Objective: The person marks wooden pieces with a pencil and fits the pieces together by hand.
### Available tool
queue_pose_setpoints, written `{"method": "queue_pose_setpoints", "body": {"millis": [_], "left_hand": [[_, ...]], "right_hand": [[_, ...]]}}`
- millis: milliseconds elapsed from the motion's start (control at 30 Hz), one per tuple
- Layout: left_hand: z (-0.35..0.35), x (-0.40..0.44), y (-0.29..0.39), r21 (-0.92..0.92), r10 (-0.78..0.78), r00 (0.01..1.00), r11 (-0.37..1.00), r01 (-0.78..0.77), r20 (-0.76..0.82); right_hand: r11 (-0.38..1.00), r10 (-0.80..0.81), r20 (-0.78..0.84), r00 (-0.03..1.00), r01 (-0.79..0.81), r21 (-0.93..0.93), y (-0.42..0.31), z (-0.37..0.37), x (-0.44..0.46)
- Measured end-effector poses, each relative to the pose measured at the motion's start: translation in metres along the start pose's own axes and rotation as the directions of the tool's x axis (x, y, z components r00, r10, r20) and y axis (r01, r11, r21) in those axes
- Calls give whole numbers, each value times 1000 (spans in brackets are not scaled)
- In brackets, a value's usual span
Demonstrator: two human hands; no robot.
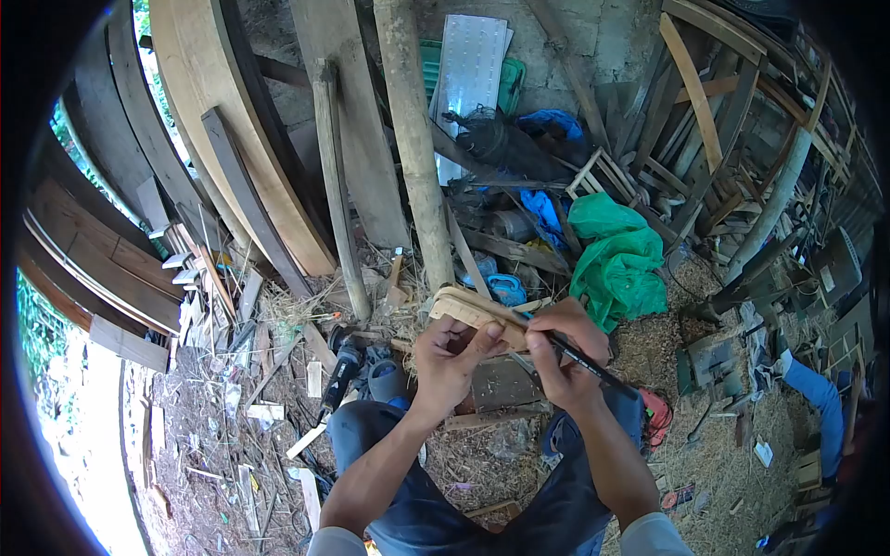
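Observation:
A small block of pale wood [468, 307] with rounded corners and a stepped edge is raised above my knees. My left hand [451, 357] grips it from below and the near side, thumb pressed against its edge. Close by on the right, my right hand [573, 350] is closed around a slim black pen-like tool [593, 367]. The tool's front end meets the wood near my right fingertips; its exact tip is hidden there. Its rear end points down and right, over my right thigh.
A corded-looking black power tool [342, 378] lies on the littered ground at left. A green plastic sheet [619, 255] is heaped at right. Ahead stands a bamboo pole [414, 139] among leaning planks [227, 111]. A red object [656, 415] lies beside my right knee.

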State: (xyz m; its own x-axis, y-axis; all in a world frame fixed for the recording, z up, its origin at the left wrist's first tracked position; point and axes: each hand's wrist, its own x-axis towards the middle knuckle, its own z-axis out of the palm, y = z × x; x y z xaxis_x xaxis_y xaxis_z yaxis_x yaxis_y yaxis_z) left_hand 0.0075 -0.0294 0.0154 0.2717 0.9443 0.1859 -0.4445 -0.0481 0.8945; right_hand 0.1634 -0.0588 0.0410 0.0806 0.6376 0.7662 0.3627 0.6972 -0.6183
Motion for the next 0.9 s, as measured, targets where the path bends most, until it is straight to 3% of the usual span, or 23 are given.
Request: {"method": "queue_pose_setpoints", "body": {"millis": [133,233,433,733,900], "left_hand": [[-4,0,-4,13,-1,1000,1000,1,5],[-5,0,-6,-13,14,1000,1000,-14,10],[-9,1,-9,47,-5,1000,999,4,28],[-7,2,-7,-78,45,996,996,-39,71],[-6,2,-8,-52,-9,1000,999,8,-21]], "right_hand": [[994,-21,3,1000,21,-111,2,1,4],[992,107,51,993,-103,-66,-4,5,5],[988,149,51,988,-146,-55,0,8,1],[989,140,45,989,-138,-55,-2,9,4],[989,141,52,989,-138,-55,-1,10,2]]}}
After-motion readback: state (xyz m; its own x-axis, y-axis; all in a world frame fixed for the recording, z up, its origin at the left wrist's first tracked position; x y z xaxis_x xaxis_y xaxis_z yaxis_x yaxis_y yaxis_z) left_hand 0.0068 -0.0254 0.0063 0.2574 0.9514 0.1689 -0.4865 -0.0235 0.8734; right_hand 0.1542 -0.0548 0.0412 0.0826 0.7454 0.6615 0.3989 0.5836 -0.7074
